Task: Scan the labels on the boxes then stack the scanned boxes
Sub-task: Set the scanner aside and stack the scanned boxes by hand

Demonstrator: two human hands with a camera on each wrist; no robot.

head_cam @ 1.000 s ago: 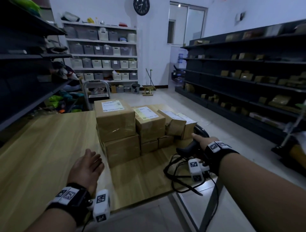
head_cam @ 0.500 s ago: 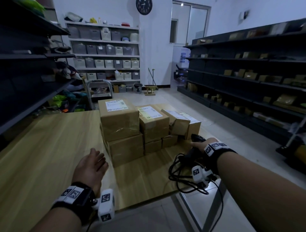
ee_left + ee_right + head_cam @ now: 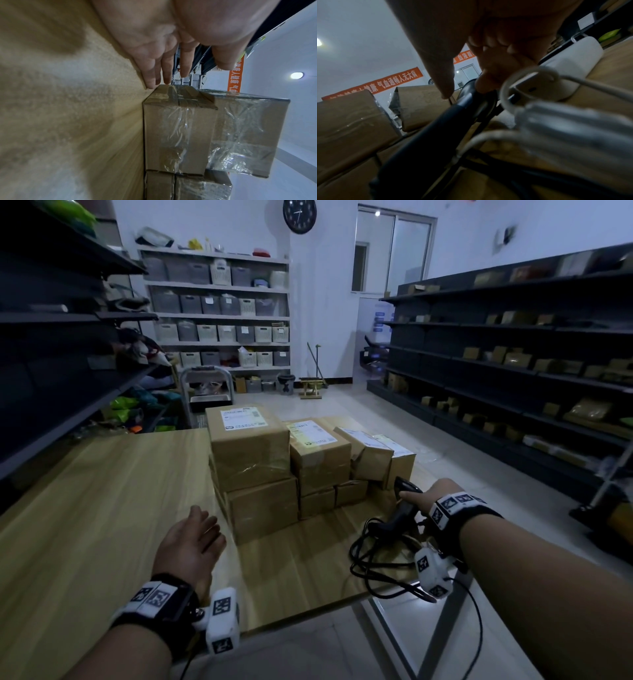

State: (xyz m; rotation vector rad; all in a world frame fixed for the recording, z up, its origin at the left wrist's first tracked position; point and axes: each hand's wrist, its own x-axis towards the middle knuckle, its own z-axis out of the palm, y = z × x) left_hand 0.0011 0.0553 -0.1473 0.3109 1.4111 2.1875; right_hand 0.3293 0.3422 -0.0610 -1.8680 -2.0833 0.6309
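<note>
Several brown cardboard boxes stand stacked in two layers on the wooden table (image 3: 85, 508). The tallest stack (image 3: 251, 446), wrapped in clear tape, bears a white label (image 3: 239, 416) on top; a second labelled stack (image 3: 318, 453) and smaller boxes (image 3: 373, 457) stand to its right. My left hand (image 3: 191, 539) hovers over the table with straight fingers (image 3: 167, 70), just left of the big lower box (image 3: 178, 135), holding nothing. My right hand (image 3: 428, 498) grips a black barcode scanner (image 3: 402, 508), whose handle (image 3: 436, 128) runs under my curled fingers. The scanner sits low by the table's right edge.
The scanner's black cable (image 3: 376, 559) lies looped on the table's front right corner. A white cable bundle (image 3: 565, 121) fills the right wrist view. Dark shelving (image 3: 513, 354) lines the right wall, more shelves (image 3: 51, 337) the left. A grey trolley (image 3: 209, 392) stands behind the table.
My right hand has lowered the scanner toward the table beside the small boxes. My left hand has stayed almost still near the big box.
</note>
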